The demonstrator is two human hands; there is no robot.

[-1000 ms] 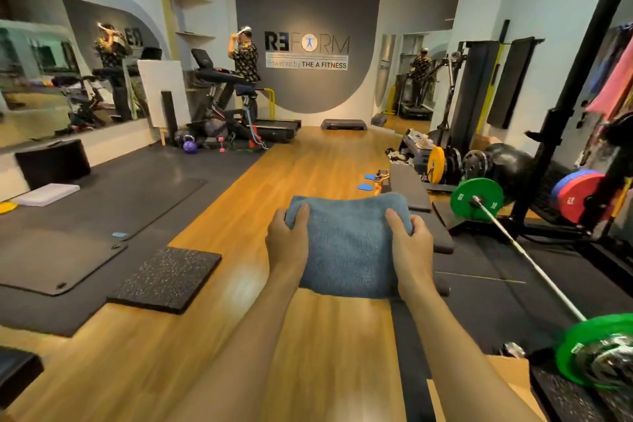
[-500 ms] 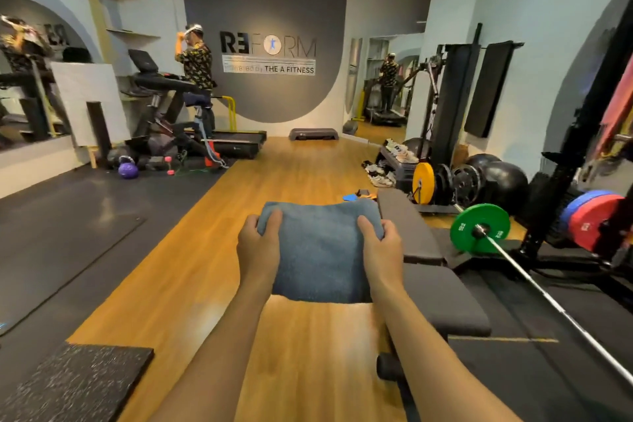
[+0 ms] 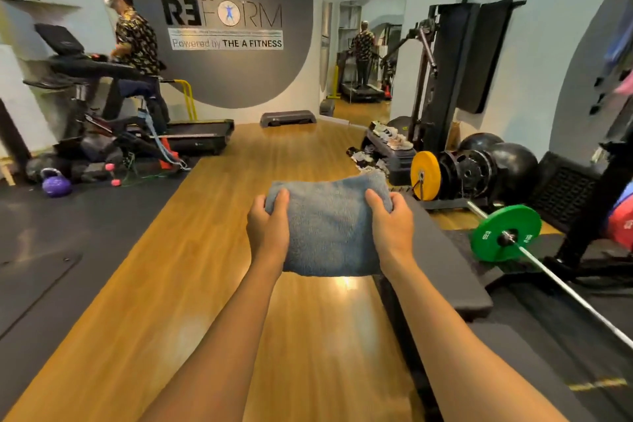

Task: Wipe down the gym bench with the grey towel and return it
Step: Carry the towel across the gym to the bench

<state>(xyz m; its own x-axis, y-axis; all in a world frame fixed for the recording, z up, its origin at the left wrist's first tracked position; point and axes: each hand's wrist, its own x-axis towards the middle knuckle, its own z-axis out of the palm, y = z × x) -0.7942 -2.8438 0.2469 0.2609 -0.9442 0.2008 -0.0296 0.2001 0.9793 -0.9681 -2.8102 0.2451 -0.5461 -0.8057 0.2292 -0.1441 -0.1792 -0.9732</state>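
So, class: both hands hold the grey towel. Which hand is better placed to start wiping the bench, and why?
Probably the right hand: it grips the towel on the side nearest the bench, while the left hand grips it over the wooden floor.

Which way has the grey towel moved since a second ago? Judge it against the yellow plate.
Yes. The grey towel has gone forward along the bench; its top now looks level with the yellow plate, earlier well beyond it.

Feed looks bright and even to me, shadows soft. White glare patch on the glossy orange-brown wooden floor (image 3: 346,288). Fisheye bends the pale blue walls (image 3: 548,44) at the edges; far right edge is smeared with blur.
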